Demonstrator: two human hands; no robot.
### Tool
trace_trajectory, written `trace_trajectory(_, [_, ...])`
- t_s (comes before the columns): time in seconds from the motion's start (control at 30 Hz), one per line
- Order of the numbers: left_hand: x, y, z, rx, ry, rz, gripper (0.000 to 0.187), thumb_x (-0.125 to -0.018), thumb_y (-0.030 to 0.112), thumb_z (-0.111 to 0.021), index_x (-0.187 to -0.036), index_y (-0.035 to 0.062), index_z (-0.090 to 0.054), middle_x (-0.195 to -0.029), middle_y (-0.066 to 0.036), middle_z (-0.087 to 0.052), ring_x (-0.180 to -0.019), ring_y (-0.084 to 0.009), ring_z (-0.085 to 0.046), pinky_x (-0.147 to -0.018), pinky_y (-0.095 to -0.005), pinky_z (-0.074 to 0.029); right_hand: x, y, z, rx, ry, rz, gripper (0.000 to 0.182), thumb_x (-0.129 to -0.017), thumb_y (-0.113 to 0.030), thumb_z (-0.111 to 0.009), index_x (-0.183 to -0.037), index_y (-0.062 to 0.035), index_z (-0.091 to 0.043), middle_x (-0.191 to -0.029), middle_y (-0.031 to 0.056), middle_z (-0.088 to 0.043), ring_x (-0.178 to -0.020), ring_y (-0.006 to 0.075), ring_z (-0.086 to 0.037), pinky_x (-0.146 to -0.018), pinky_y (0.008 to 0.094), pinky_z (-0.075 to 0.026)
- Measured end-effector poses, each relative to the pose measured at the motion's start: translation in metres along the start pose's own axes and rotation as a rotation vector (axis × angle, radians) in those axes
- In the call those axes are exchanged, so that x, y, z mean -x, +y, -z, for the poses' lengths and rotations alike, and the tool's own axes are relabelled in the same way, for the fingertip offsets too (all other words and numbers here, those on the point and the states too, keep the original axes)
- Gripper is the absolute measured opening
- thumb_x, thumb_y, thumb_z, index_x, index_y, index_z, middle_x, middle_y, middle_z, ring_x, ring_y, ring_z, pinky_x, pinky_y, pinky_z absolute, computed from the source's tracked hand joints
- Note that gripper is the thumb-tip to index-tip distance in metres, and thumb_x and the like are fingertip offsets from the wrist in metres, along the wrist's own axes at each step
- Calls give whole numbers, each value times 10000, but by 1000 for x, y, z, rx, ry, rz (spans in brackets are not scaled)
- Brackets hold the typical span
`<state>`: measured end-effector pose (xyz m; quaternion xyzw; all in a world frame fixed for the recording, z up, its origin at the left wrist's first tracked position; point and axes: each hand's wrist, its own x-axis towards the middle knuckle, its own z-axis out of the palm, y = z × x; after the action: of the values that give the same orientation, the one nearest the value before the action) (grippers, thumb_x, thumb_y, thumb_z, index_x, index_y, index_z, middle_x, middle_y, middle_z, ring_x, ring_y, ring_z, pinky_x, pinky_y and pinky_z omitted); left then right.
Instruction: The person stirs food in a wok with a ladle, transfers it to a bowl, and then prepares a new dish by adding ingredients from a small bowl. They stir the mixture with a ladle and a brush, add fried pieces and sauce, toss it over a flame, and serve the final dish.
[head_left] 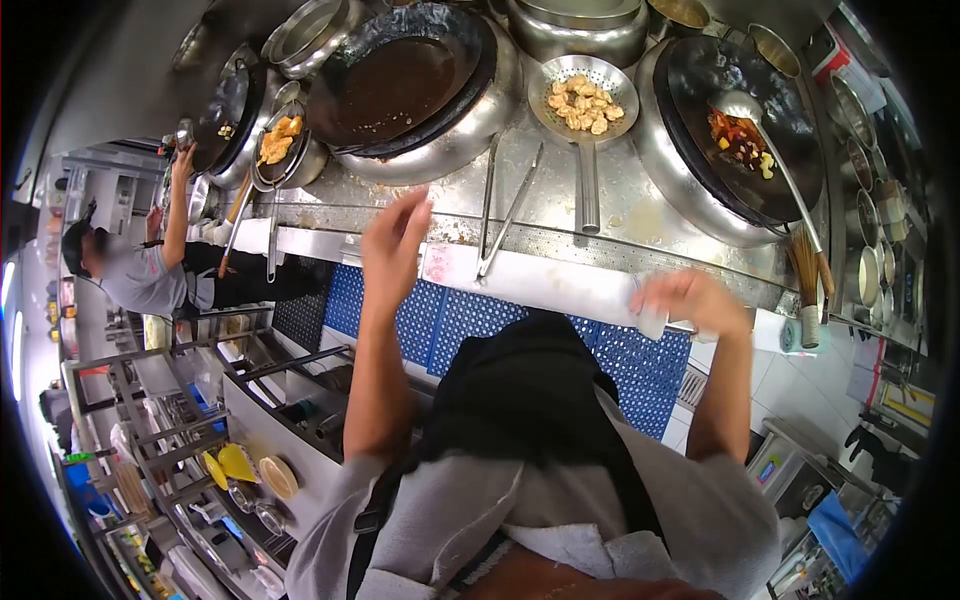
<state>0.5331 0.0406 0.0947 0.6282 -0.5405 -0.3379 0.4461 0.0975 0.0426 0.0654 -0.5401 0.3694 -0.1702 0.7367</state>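
My left hand (pixel 396 245) is raised over the front edge of the steel counter, fingers stretched out and holding nothing. My right hand (pixel 695 302), slightly blurred, has its fingers closed on a small white cloth (pixel 652 318) at the counter's front edge. Just beyond my hands lie metal tongs (pixel 508 215). A perforated strainer ladle (pixel 588 185) holds browned pieces of food (pixel 584 104). At the right, a wok (pixel 690 120) contains dark red chillies and yellow bits (pixel 740 140), with a long-handled ladle (pixel 775 150) resting in it.
A large wok (pixel 400 85) with dark liquid stands at the back left. A bamboo brush (pixel 804 270) leans at the counter's right end. On the left, a co-worker (pixel 135 260) reaches toward another wok (pixel 222 115). Blue mats (pixel 480 325) cover the floor below the counter.
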Motion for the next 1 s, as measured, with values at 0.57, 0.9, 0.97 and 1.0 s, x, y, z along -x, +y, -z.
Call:
trace_trajectory(0.57, [205,-239,-291,-181,-660,11,606,-910,481,-674,-1278,-1,-664,-1238,-261,-682,-1118,-392,-671,-977,-440,-523,71,363,8,-592,511,-337,168,-1002,-251,-668,-1138,-167,-616,-975,-1,-660,-901,155,-627,-791,362,-529])
trace_trajectory(0.9, [280,-125,-364,327,-723,235,244,-793,274,-764,-839,35,-755,-797,-168,-750,-739,-269,-738,-666,-421,-568,132,213,-54,922,523,-113,226,-920,-234,-696,-915,-12,-737,-782,129,-743,-642,236,-721,-605,347,-538])
trace_trajectory(0.97, [286,-166,-375,3,-525,45,257,-783,268,-755,-845,19,-758,-812,-227,-726,-748,-363,-724,-709,-445,-566,146,180,-35,1117,675,-74,214,-901,-234,-713,-945,-29,-757,-825,169,-744,-666,294,-725,-640,390,-546])
trace_trajectory(1.0, [285,-162,-356,-50,-550,78,268,-790,274,-736,-815,7,-740,-813,-235,-717,-773,-382,-722,-724,-460,-565,150,164,-19,1055,798,-94,217,-887,-237,-728,-974,-43,-768,-866,191,-743,-694,328,-726,-669,416,-551])
